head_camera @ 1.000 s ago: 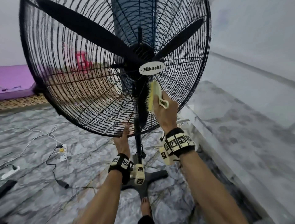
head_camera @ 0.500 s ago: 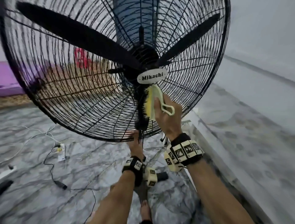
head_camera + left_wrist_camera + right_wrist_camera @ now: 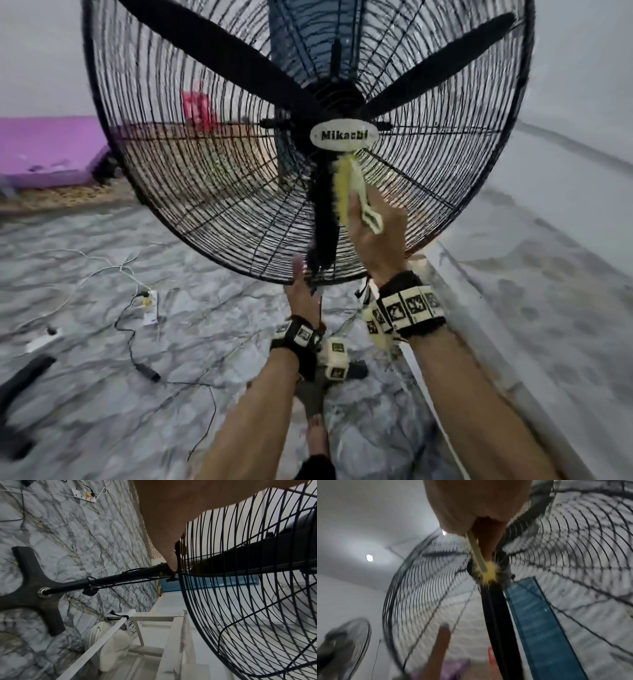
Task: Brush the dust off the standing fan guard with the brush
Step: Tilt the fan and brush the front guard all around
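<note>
Up by the label, the brush is gripped by the right hand, bristles pressed on the guard. Its bottom rim is pinched by the left hand, likely to stop wobbling.

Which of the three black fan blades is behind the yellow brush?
The blade pointing straight down, beside the yellow brush in the right hand; the other two point upward.

My two hands, left and right, work on one black fan guard enclosing three blades, with one yellow brush. One power strip lies on the floor at left; a second fan stands far off.
</note>
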`<state>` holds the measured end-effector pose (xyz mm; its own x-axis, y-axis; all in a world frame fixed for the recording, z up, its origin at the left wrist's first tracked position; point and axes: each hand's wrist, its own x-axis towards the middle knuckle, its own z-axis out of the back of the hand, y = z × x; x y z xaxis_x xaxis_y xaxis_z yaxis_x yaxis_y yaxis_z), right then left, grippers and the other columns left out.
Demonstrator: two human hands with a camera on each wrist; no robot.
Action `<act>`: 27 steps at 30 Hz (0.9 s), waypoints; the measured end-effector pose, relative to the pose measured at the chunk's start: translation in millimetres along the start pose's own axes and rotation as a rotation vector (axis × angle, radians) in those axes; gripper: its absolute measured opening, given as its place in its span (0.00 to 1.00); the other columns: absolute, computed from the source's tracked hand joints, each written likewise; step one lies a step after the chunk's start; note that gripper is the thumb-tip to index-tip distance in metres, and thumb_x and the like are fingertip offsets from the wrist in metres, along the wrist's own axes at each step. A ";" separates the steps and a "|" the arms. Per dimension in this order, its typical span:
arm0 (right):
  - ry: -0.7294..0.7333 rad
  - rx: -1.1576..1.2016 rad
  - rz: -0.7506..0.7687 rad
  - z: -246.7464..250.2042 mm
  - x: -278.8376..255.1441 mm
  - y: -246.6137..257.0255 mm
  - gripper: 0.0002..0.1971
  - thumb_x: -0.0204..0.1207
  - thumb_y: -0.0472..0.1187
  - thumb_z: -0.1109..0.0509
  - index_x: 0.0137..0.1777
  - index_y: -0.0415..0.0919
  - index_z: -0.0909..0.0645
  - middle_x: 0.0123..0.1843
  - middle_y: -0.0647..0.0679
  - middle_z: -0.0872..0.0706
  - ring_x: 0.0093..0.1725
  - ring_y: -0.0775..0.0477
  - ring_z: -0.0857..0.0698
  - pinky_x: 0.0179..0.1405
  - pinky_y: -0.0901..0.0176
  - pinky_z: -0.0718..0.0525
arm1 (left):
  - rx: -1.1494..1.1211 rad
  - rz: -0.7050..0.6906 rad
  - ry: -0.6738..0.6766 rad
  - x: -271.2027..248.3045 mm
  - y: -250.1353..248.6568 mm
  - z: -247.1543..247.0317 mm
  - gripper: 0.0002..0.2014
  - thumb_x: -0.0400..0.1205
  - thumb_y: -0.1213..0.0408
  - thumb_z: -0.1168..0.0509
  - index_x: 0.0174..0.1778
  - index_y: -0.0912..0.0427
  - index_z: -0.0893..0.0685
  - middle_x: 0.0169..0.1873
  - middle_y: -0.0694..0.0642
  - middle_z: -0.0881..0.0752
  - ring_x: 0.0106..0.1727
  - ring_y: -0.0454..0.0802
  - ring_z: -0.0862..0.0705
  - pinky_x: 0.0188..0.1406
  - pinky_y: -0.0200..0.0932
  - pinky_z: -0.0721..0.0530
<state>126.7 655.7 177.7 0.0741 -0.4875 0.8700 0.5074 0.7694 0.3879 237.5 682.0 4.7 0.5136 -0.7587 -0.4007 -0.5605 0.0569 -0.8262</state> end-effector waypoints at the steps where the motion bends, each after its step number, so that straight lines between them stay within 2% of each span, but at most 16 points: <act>1: 0.039 -0.016 -0.019 -6.4 -16.2 -1.6 0.13 0.89 0.42 0.36 0.63 0.35 0.16 0.28 0.46 0.16 0.21 0.49 0.21 0.19 0.52 0.18 | -0.076 0.039 -0.014 -2.7 -2.5 -0.8 0.61 0.69 0.22 0.27 0.90 0.58 0.36 0.85 0.55 0.31 0.81 0.59 0.25 0.74 0.66 0.17; 3: 0.096 -0.089 -0.095 -11.4 -54.3 -5.2 0.12 0.87 0.43 0.36 0.62 0.35 0.17 0.25 0.48 0.21 0.21 0.50 0.27 0.21 0.50 0.21 | -0.090 0.081 0.050 18.7 10.0 1.1 0.71 0.57 0.20 0.21 0.90 0.61 0.37 0.85 0.63 0.28 0.78 0.64 0.20 0.68 0.66 0.12; 4: 0.141 -0.099 -0.126 -7.7 -70.1 -3.5 0.11 0.86 0.42 0.34 0.59 0.35 0.18 0.25 0.50 0.24 0.21 0.50 0.30 0.20 0.49 0.23 | -0.099 0.067 0.040 31.1 22.8 2.5 0.72 0.57 0.20 0.21 0.91 0.58 0.38 0.85 0.64 0.29 0.78 0.65 0.20 0.67 0.65 0.12; 6: 0.157 -0.037 -0.160 0.3 -81.3 -1.7 0.07 0.84 0.40 0.33 0.55 0.37 0.19 0.25 0.53 0.27 0.21 0.51 0.31 0.18 0.53 0.29 | -0.108 0.071 0.028 26.2 24.9 3.3 0.59 0.71 0.27 0.25 0.93 0.52 0.42 0.88 0.62 0.35 0.82 0.65 0.26 0.72 0.63 0.14; 7: 0.119 -0.011 -0.162 0.4 -77.8 -3.5 0.06 0.85 0.40 0.34 0.53 0.37 0.19 0.25 0.54 0.27 0.20 0.52 0.30 0.18 0.57 0.32 | -0.077 0.067 0.016 13.1 14.7 4.1 0.54 0.77 0.30 0.29 0.93 0.53 0.43 0.88 0.63 0.35 0.83 0.66 0.27 0.74 0.63 0.17; 8: 0.074 -0.004 -0.172 0.7 -67.9 -0.1 0.07 0.86 0.40 0.35 0.53 0.37 0.18 0.25 0.54 0.26 0.19 0.53 0.28 0.18 0.61 0.32 | -0.027 0.052 0.021 4.1 8.3 5.8 0.55 0.77 0.25 0.34 0.92 0.56 0.41 0.86 0.64 0.32 0.82 0.66 0.26 0.77 0.64 0.19; 10: 0.003 -0.007 -0.128 -1.6 -45.5 4.8 0.11 0.89 0.42 0.37 0.56 0.34 0.18 0.27 0.50 0.21 0.20 0.51 0.23 0.17 0.60 0.28 | 0.098 -0.069 0.088 -4.9 -0.7 7.8 0.74 0.55 0.08 0.40 0.89 0.60 0.36 0.82 0.66 0.26 0.81 0.66 0.25 0.80 0.65 0.23; 11: 0.000 -0.018 -0.087 -5.5 -40.4 2.9 0.11 0.90 0.41 0.36 0.58 0.33 0.17 0.28 0.48 0.19 0.20 0.51 0.22 0.17 0.61 0.26 | 0.094 -0.077 0.100 -5.3 -1.2 8.4 0.80 0.48 0.07 0.38 0.90 0.59 0.39 0.82 0.65 0.26 0.81 0.65 0.24 0.81 0.65 0.23; 13: 0.050 -0.037 -0.039 -11.4 -50.2 -3.7 0.11 0.89 0.38 0.35 0.62 0.30 0.18 0.29 0.48 0.19 0.20 0.54 0.25 0.16 0.66 0.28 | -0.031 -0.016 0.082 -8.8 -5.7 7.7 0.84 0.43 0.12 0.28 0.92 0.57 0.44 0.82 0.66 0.26 0.80 0.63 0.22 0.80 0.61 0.21; 14: 0.089 -0.045 -0.034 -12.2 -64.2 -8.3 0.11 0.88 0.38 0.35 0.63 0.31 0.18 0.29 0.48 0.20 0.19 0.53 0.26 0.16 0.64 0.28 | -0.074 0.013 0.091 -13.2 -10.4 6.5 0.85 0.42 0.14 0.25 0.92 0.57 0.45 0.81 0.67 0.26 0.79 0.63 0.21 0.79 0.59 0.20; 16: 0.200 -0.065 -0.031 -10.3 -98.5 -21.4 0.10 0.88 0.38 0.35 0.64 0.35 0.21 0.27 0.49 0.22 0.19 0.51 0.27 0.15 0.58 0.27 | -0.121 0.034 0.091 -18.3 -18.5 4.8 0.86 0.39 0.15 0.23 0.91 0.58 0.44 0.81 0.66 0.25 0.79 0.63 0.21 0.79 0.57 0.20; 19: 0.269 -0.062 -0.038 -0.1 -123.2 -25.7 0.08 0.83 0.33 0.30 0.58 0.39 0.24 0.26 0.53 0.27 0.19 0.54 0.32 0.16 0.63 0.31 | -0.152 0.013 0.093 -20.0 -19.3 4.6 0.86 0.38 0.16 0.23 0.91 0.57 0.41 0.80 0.64 0.25 0.80 0.63 0.22 0.78 0.55 0.21; 21: 0.203 -0.019 -0.077 1.0 -104.2 -15.5 0.04 0.85 0.34 0.30 0.57 0.35 0.19 0.25 0.50 0.24 0.18 0.52 0.28 0.15 0.61 0.29 | -0.173 0.021 0.080 -19.1 -17.9 4.3 0.87 0.37 0.16 0.22 0.92 0.55 0.44 0.83 0.64 0.27 0.81 0.63 0.24 0.79 0.54 0.21; 23: 0.048 0.012 -0.070 -5.8 -64.6 -4.1 0.06 0.87 0.35 0.32 0.56 0.31 0.18 0.27 0.50 0.23 0.20 0.55 0.27 0.16 0.71 0.32 | -0.178 0.035 0.074 -22.1 -18.8 2.8 0.86 0.36 0.17 0.21 0.91 0.57 0.41 0.81 0.63 0.26 0.82 0.64 0.25 0.80 0.56 0.22; 25: -0.031 0.037 -0.049 -11.2 -26.4 5.5 0.07 0.88 0.35 0.33 0.55 0.29 0.18 0.29 0.51 0.20 0.21 0.60 0.27 0.18 0.78 0.34 | -0.160 0.028 0.083 -24.0 -21.2 2.1 0.80 0.38 0.18 0.22 0.85 0.58 0.34 0.71 0.59 0.21 0.80 0.64 0.23 0.80 0.58 0.22; 27: -0.034 0.054 -0.065 -15.1 -19.3 2.3 0.07 0.88 0.35 0.33 0.55 0.30 0.18 0.30 0.50 0.18 0.22 0.61 0.25 0.19 0.76 0.32 | -0.155 0.012 0.091 -27.2 -24.7 2.4 0.74 0.38 0.18 0.22 0.78 0.56 0.30 0.62 0.56 0.19 0.73 0.61 0.19 0.78 0.57 0.20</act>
<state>139.3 660.7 157.2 0.0126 -0.5233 0.8520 0.4630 0.7583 0.4589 238.9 702.8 35.1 0.4491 -0.8148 -0.3667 -0.6631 -0.0289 -0.7480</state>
